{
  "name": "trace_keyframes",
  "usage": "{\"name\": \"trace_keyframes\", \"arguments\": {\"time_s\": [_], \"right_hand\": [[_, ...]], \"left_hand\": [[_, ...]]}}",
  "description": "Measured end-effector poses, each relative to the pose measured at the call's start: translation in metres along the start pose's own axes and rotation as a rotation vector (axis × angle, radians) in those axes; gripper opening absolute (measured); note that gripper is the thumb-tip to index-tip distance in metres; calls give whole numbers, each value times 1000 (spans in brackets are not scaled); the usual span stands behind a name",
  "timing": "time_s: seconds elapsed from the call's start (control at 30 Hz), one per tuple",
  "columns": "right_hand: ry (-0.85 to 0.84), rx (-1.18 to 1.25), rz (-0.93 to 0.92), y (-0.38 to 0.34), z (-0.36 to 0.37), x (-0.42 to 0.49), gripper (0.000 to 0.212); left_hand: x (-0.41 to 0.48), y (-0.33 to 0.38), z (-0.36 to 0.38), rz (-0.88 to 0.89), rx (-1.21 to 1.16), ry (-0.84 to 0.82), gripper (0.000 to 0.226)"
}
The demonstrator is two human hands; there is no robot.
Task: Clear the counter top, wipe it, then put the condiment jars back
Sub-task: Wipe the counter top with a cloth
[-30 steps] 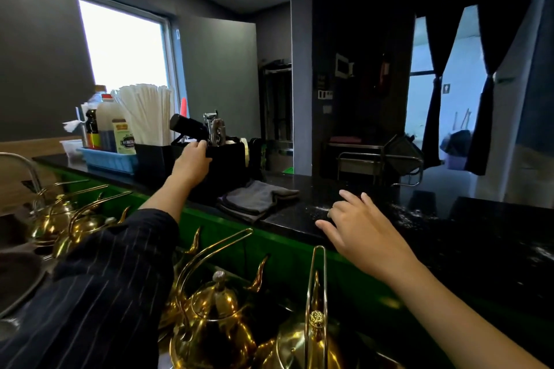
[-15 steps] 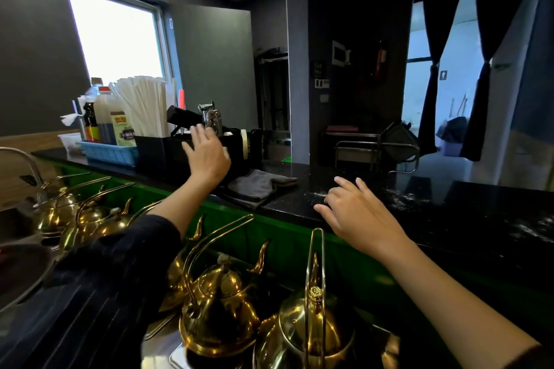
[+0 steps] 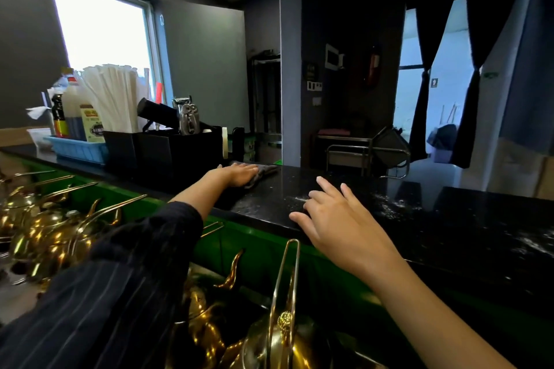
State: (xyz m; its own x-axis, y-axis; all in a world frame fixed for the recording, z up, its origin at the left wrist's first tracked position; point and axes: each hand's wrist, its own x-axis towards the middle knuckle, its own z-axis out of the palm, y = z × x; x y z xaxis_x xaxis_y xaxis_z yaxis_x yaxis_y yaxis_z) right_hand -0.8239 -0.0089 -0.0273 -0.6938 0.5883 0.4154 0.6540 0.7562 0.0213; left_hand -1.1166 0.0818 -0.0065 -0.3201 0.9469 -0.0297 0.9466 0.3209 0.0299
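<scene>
One flat left hand (image 3: 239,174) on cloth (image 3: 267,170)

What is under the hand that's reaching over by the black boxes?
A grey cloth lies under the left hand, flat on the black counter. Only the cloth's right end pokes out; the hand hides the rest of it.

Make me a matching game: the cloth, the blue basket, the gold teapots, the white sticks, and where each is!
Things:
1. grey folded cloth
2. blue plastic basket
3. shiny gold metal teapots
4. white paper-wrapped sticks

Places:
A. standing in a black box
B. below the black counter
C. under the left hand
D. holding bottles, far left

Pairs: 1-C, 2-D, 3-B, 4-A
</scene>
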Motion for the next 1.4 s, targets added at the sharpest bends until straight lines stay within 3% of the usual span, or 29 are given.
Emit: {"name": "trace_keyframes", "arguments": {"time_s": [0.1, 0.33, 0.5, 0.67, 0.87, 0.97, 1.1, 1.27, 1.4], "right_hand": [[2, -38, -14, 1, 2, 2, 56], [-4, -58, -17, 0, -3, -3, 56], [-9, -16, -9, 1, -1, -5, 56], [14, -23, -3, 1, 3, -2, 58], [25, -49, -1, 1, 2, -2, 58], [101, -5, -12, 0, -1, -6, 52], [211, 244, 46, 12, -15, -24, 35], [156, 105, 151, 36, -18, -55, 40], [75, 7, 196, 27, -11, -44, 44]], "left_hand": [[15, 27, -4, 4, 36, -19, 55], [-2, 56, 1, 281, -33, -77, 61], [-2, 14, -2, 84, -85, -56, 59], [10, 55, -5, 56, -9, -46, 56], [-7, 115, -5, 319, 80, -63, 49], [-31, 116, -5, 368, 42, -49, 50], [-45, 65, -2, 235, -81, -34, 54], [-45, 31, 1, 31, -98, -5, 56], [-59, 70, 4, 95, -82, 2, 59]]}}
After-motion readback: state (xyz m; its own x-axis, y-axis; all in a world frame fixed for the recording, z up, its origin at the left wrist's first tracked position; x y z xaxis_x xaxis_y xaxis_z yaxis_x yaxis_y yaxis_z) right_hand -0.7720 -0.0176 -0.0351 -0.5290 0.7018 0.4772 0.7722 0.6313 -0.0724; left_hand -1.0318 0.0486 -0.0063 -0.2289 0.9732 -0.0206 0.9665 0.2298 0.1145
